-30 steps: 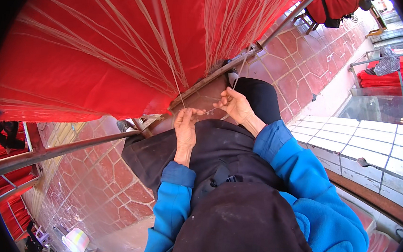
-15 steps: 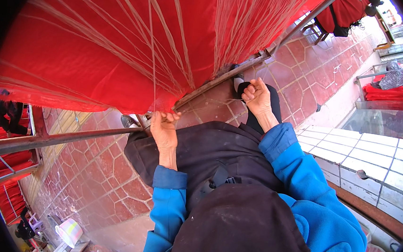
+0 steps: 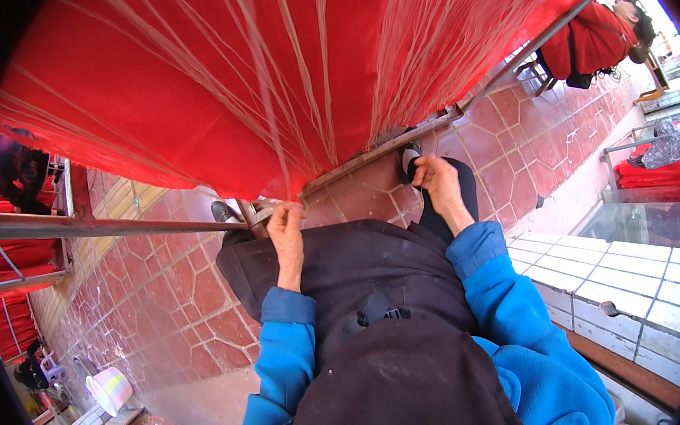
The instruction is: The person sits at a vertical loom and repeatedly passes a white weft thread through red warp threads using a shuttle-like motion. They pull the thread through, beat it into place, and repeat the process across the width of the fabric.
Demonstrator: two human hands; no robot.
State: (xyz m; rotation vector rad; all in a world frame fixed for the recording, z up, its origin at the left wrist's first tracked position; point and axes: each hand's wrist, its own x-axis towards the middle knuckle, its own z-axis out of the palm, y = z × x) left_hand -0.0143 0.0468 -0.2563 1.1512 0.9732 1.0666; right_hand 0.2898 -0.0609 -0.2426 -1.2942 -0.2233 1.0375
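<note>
A large red cloth (image 3: 197, 97) spreads across the upper part of the view, with long pale threads (image 3: 320, 59) fanning down over it. My left hand (image 3: 286, 236) is closed in a pinch just below the cloth's lower edge, where a blurred pale strand runs down to its fingertips. Farther right, over my dark-trousered knee, my right hand (image 3: 442, 190) is apart from the cloth with its fingers curled together. Whatever that hand pinches is too small to make out.
A metal rail (image 3: 107, 230) extends left from beside my knee; a wooden bar (image 3: 377, 151) edges the cloth. White tiled ledge (image 3: 630, 275) lies at right. A seated person in red (image 3: 589, 44) is at the upper right. A pale tub (image 3: 110, 390) stands lower left.
My left hand has shifted slightly right and down, its fingers more tightly bunched. My right hand has lowered a little, fingers turned more to the left. The view has shifted slightly.
</note>
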